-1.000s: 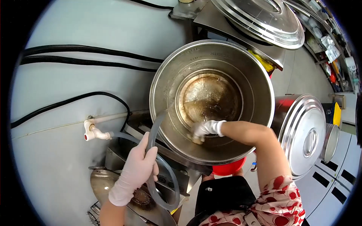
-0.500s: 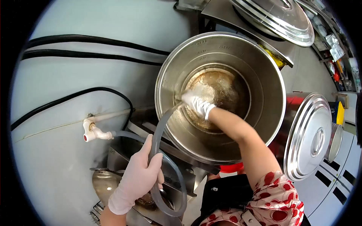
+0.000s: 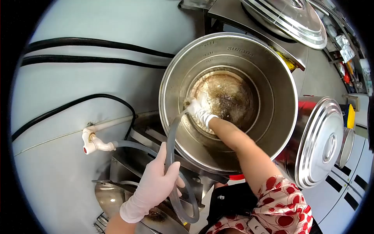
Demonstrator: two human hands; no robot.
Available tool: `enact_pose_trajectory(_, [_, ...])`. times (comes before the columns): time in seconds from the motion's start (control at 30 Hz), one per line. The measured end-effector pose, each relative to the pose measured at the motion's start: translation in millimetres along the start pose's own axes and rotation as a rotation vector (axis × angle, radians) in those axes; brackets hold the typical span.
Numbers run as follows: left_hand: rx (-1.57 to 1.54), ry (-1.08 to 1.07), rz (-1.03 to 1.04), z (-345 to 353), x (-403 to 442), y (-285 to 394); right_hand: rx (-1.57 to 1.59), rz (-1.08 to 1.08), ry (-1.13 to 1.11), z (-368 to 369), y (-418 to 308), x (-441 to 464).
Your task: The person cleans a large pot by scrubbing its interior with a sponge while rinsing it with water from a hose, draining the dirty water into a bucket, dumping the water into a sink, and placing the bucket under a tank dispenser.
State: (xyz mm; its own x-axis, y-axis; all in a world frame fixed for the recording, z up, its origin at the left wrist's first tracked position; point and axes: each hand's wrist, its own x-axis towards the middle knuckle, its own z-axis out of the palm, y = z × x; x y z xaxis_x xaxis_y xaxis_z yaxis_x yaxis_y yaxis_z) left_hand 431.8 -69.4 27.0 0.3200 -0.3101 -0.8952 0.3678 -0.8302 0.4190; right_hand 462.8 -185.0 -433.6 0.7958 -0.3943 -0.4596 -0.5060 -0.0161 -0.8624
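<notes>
left hand in a white glove, closed round a bendy, see-through hose, with thumb on one side and fingers on the other. below the left hand, a big loop of hose, then a run back to the white tap on the wall. at the other end, hose over the rim and into the big metal pot, close to the fingers of the right hand.

right hand, also in a white glove, reaching deep into the pot, near the inner side and the bottom. cannot tell the right hand's grip, or any touch on the hose end, with the fingers too blurry and small. at the bottom, shiny wet-looking brown marks.

looks like the part for working inside the pot, with hose and right hand at almost the same spot. for any next shift, a need for a snug but not squashing left hold, some slack in the loop, and room for the right arm past the rim.

beside the pot, a shiny round lid on another pot. near the left arm, a metal pan.
</notes>
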Motion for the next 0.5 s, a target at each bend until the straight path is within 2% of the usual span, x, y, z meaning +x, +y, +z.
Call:
enact_pose_trajectory(0.07, [0.021,-0.011,0.033,-3.5,3.3,-5.3,0.328,0.136,-0.103,4.3,0.2,-10.2])
enact_pose_trajectory(0.1, [0.026,-0.021,0.054,-4.3,4.7,-7.1,0.218,0.126,-0.292,-13.5,1.2,-30.4])
enact_pose_trajectory(0.17, [0.062,-0.070,0.029,-6.0,4.3,0.5,-0.432,-0.130,-0.627,-55.2,-19.5,-79.1])
enact_pose_trajectory(0.23, [0.078,-0.142,0.006,-6.6,7.7,1.9,-0.519,-0.189,-1.027,-79.5,3.9,-95.0])
enact_pose_trajectory(0.3, [0.118,-0.204,-0.059,-1.9,6.8,7.9,-0.348,0.134,-1.161,-129.8,-30.8,-139.1])
enact_pose_trajectory(0.37, [0.156,-0.270,-0.098,3.1,4.7,14.6,-0.374,0.449,-1.320,-179.2,-66.4,-162.9])
enact_pose_trajectory(0.43, [0.226,-0.358,-0.111,8.6,1.8,18.8,-0.723,0.373,-1.486,-207.8,-43.3,-157.0])
enact_pose_trajectory(0.5, [0.296,-0.446,-0.095,14.5,-0.1,18.7,-0.949,0.425,-1.370,-215.7,-42.5,-155.3])
